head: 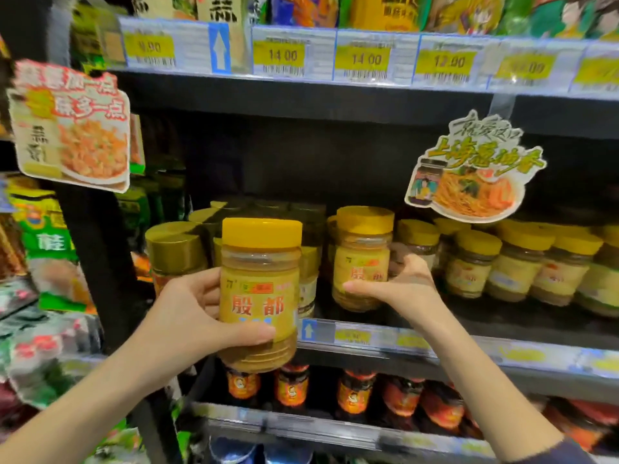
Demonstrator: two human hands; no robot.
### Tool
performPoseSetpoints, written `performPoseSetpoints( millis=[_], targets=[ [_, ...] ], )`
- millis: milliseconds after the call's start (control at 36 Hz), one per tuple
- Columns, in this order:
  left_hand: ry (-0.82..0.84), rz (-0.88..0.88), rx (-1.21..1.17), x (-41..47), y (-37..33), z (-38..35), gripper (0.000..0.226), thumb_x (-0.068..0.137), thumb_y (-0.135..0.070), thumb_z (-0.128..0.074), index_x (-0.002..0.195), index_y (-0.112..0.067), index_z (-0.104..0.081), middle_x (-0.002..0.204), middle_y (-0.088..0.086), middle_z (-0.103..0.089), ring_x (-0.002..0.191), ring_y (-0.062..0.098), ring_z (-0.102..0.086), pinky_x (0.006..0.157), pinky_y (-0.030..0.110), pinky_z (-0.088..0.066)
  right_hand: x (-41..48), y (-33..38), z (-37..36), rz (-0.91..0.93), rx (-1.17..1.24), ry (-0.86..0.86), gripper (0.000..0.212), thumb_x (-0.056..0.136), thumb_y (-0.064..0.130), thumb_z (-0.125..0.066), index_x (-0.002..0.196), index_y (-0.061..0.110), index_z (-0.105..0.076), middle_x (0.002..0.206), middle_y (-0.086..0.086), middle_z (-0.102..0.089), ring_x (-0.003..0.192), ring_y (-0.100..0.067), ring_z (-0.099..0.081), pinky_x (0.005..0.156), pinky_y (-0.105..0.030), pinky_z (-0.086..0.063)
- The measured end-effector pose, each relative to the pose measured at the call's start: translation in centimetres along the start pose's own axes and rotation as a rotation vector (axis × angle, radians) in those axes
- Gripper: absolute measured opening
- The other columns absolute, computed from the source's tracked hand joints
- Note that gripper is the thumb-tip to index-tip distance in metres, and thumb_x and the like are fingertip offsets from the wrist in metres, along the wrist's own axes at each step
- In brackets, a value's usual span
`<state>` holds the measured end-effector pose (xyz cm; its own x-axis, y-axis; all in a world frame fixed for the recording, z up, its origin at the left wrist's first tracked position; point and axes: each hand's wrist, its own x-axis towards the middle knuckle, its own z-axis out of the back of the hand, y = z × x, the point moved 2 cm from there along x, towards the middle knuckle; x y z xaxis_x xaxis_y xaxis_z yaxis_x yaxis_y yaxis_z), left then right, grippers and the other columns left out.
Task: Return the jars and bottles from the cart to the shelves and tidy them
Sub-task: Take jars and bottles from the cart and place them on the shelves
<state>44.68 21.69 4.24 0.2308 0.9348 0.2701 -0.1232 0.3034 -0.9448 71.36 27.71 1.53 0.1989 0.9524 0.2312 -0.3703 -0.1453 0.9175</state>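
**Yellow lids at the middle shelf (pixel 485 321): a jar in each hand**

The left hand (pixel 194 316) is curled firmly round a held jar (pixel 259 296), a clear plastic one with a yellow lid and a yellow label bearing red characters. The thumb lies across the lower front of the label and the fingers wrap round the back from the left side. The jar is upright and in the air in front of the middle shelf. Its lid rises above the shelf's level and its base hangs below the shelf's front edge. The left forearm comes up from the lower left, bare, with the wrist bent slightly back.

The right hand (pixel 398 283) grips a second jar (pixel 361 262) of the same kind, further in over the middle shelf. The thumb presses its lower front and the fingers curl round its right side. Whether its base touches the shelf cannot be told. The right forearm reaches up from the lower right, with a dark sleeve at the frame's corner.

A row of yellow-lidded jars (pixel 522 262) stands on the middle shelf just to the right of that hand. A gold-lidded jar (pixel 176 249) stands at the shelf's left end, behind the left hand's fingers. Dark jars (pixel 291 386) with orange labels sit directly under the shelf. A cardboard sign (pixel 469 169) picturing noodles hangs above it.
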Motion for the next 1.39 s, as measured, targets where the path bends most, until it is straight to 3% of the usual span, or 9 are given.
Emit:
performPoseSetpoints(
  millis=[111,222,278,389,528,722,1111,1250,1389],
  targets=[
    [-0.034,-0.007,0.001,-0.6,-0.2,-0.3,0.066,0.014,-0.047,-0.088,0.077,-0.04,-0.074,0.084,-0.009,-0.076,0.077,0.007,-0.072,0.058,0.012,-0.053,0.4,-0.5,-0.4,-0.013,-0.101,0.078,0.113,0.027,0.054,-0.087,0.128,0.026,-0.044,0.109,0.005,-0.064,0.107,-0.014,-0.06,0.095,-0.042,-0.051],
    [-0.067,0.003,0.013,-1.3,-0.4,-0.9,0.052,0.024,-0.035,-0.088,0.074,-0.042,-0.074,0.081,-0.011,-0.076,0.074,0.006,-0.072,0.056,0.012,-0.052,0.4,-0.3,-0.7,-0.028,-0.178,0.139,0.107,0.046,0.041,-0.09,0.136,0.02,-0.037,0.112,0.006,-0.056,0.116,-0.015,-0.053,0.097,-0.034,-0.045],
    [-0.091,0.017,0.024,-1.5,-0.2,-1.0,0.042,0.035,-0.021,-0.085,0.075,-0.031,-0.075,0.078,-0.012,-0.075,0.072,0.005,-0.072,0.055,0.011,-0.052,0.4,-0.2,-0.8,-0.033,-0.207,0.151,0.104,0.046,0.041,-0.09,0.134,0.02,-0.038,0.117,0.003,-0.057,0.116,-0.017,-0.054,0.097,-0.037,-0.047],
    [-0.098,0.019,0.053,-1.9,-0.2,-1.3,0.053,0.041,-0.011,-0.081,0.091,-0.021,-0.067,0.081,-0.011,-0.075,0.075,0.006,-0.072,0.056,0.012,-0.053,0.3,0.0,-1.0,-0.038,-0.209,0.161,0.1,0.047,0.037,-0.09,0.132,0.019,-0.04,0.117,-0.001,-0.061,0.11,-0.019,-0.057,0.094,-0.041,-0.05],
    [-0.093,0.011,0.035,-1.8,-0.2,-1.3,0.059,0.031,-0.028,-0.085,0.087,-0.026,-0.068,0.08,-0.011,-0.075,0.074,0.005,-0.072,0.056,0.011,-0.052,0.3,0.1,-1.1,-0.025,-0.274,0.171,0.091,0.054,0.037,-0.088,0.129,0.02,-0.039,0.11,0.003,-0.054,0.105,-0.017,-0.054,0.086,-0.031,-0.047],
    [-0.063,0.027,0.039,-1.6,0.0,-2.1,0.06,0.033,-0.023,-0.081,0.091,-0.023,-0.066,0.079,-0.015,-0.075,0.075,0.004,-0.071,0.056,0.011,-0.052,0.3,0.2,-1.6,-0.006,-0.332,0.182,0.098,0.055,0.037,-0.088,0.133,0.018,-0.032,0.127,-0.003,-0.054,0.118,-0.021,-0.052,0.092,-0.034,-0.046],
    [-0.036,0.037,0.033,-1.2,0.5,-3.9,0.082,0.02,-0.048,-0.088,0.095,-0.024,-0.067,0.089,-0.01,-0.075,0.082,0.008,-0.072,0.062,0.016,-0.055,0.6,-0.4,-2.2,-0.044,-0.423,0.219,0.104,0.049,0.048,-0.087,0.132,0.019,-0.032,0.126,-0.004,-0.055,0.118,-0.024,-0.052,0.096,-0.042,-0.048],
    [-0.038,0.061,0.035,-0.8,0.4,-5.5,0.062,0.038,-0.025,-0.082,0.097,-0.023,-0.065,0.088,-0.013,-0.075,0.083,0.006,-0.071,0.064,0.017,-0.056,0.2,0.2,-1.7,0.0,-0.305,0.262,0.086,0.057,0.051,-0.081,0.125,0.022,-0.038,0.124,-0.001,-0.056,0.115,-0.02,-0.054,0.094,-0.037,-0.048],
    [-0.022,0.055,0.027,-0.4,-0.1,-6.8,0.059,0.041,-0.021,-0.082,0.098,-0.022,-0.065,0.086,-0.014,-0.075,0.082,0.005,-0.071,0.062,0.015,-0.055,0.2,2.2,1.5,0.066,-0.099,0.162,0.08,0.063,0.052,-0.076,0.129,0.022,-0.043,0.127,-0.002,-0.055,0.117,-0.019,-0.054,0.095,-0.036,-0.049]
  ],
)
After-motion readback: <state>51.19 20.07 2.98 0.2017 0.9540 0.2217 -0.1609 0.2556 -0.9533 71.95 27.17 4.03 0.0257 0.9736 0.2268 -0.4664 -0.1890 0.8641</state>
